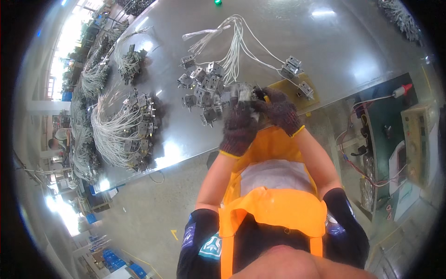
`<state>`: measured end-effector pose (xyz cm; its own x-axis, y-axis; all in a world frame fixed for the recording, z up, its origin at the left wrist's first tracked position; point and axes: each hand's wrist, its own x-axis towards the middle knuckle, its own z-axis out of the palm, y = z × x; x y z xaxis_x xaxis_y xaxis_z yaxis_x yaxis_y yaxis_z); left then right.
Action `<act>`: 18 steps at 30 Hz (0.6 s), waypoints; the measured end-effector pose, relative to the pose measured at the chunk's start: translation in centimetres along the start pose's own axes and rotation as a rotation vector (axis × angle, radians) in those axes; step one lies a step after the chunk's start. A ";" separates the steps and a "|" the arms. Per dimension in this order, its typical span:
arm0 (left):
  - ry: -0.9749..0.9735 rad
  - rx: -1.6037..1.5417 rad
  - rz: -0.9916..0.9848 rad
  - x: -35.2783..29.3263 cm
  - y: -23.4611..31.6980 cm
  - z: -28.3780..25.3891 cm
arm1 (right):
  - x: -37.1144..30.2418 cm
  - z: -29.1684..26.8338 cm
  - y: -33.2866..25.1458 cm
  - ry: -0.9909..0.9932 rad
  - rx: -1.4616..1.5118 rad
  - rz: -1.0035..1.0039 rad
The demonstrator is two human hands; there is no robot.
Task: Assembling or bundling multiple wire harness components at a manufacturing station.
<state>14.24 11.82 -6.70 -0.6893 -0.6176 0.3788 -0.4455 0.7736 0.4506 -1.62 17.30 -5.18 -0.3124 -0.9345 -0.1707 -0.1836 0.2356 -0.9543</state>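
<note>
Both my hands wear dark knitted gloves with yellow cuffs and meet at the table's near edge. My left hand (240, 130) is closed round a small grey metal box (242, 91), held up over the edge. Close against it, my right hand (282, 113) is closed too; a bit of yellow shows at its fingers, but what it grips is mostly hidden. Left of my hands lies a heap of similar metal boxes (203, 93), with a bundle of white cables (234, 51) running away from it. Two more cabled boxes (291, 67) lie beyond my right hand, one on a yellowish board (313, 95).
On the grey metal table (344, 46), further bundles of cabled boxes (123, 128) lie at the left, and another cable bundle (402, 21) at the far right. A dark green bench (385, 121) with red wires and a control box (416, 139) stands at my right.
</note>
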 end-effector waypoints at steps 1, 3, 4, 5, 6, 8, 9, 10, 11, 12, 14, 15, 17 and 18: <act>0.123 0.177 0.170 -0.3 -0.3 -1.3 | 0.1 0.3 0.0 0.010 0.037 -0.006; 0.073 0.312 0.247 1.2 -0.6 -3.6 | 1.1 0.8 2.5 0.032 -0.023 -0.055; 0.032 0.449 0.319 2.1 -1.2 -4.4 | 1.4 1.0 3.5 0.048 -0.088 -0.110; 0.037 0.457 0.315 2.3 -2.8 -4.2 | 1.4 1.2 3.5 0.042 -0.088 -0.118; 0.083 0.507 0.334 2.1 -5.1 -3.3 | 1.3 1.3 3.4 0.051 -0.179 -0.121; 0.123 0.548 0.369 2.8 -5.9 -3.8 | 1.3 1.3 3.6 0.077 -0.264 -0.114; 0.105 0.558 0.356 2.9 -6.1 -4.3 | 1.4 1.4 3.7 0.049 -0.204 -0.134; 0.087 0.563 0.343 3.6 -5.3 -5.1 | 1.5 1.2 3.8 0.023 -0.147 -0.153; 0.073 0.560 0.325 4.3 -3.6 -5.9 | 1.4 1.1 3.1 0.027 -0.148 -0.156; 0.076 0.561 0.328 4.8 -2.2 -6.0 | 1.2 1.3 2.2 -0.010 -0.084 -0.122; -0.158 0.567 0.210 5.4 0.5 -5.4 | 0.8 2.4 1.5 -0.049 -0.021 -0.092; -0.168 0.653 0.263 5.6 1.4 -4.8 | 0.7 3.4 2.0 0.006 -0.052 -0.132; -0.195 0.575 0.218 5.3 1.2 -4.7 | -0.2 3.0 1.1 -0.063 0.154 -0.079; -0.220 0.495 0.178 5.1 1.0 -4.6 | -0.2 2.3 1.0 -0.069 0.154 -0.078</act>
<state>12.87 8.78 -0.62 -0.8573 -0.4687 0.2131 -0.4900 0.8698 -0.0577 0.45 17.12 -6.63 -0.2371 -0.9657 -0.1056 -0.0579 0.1225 -0.9908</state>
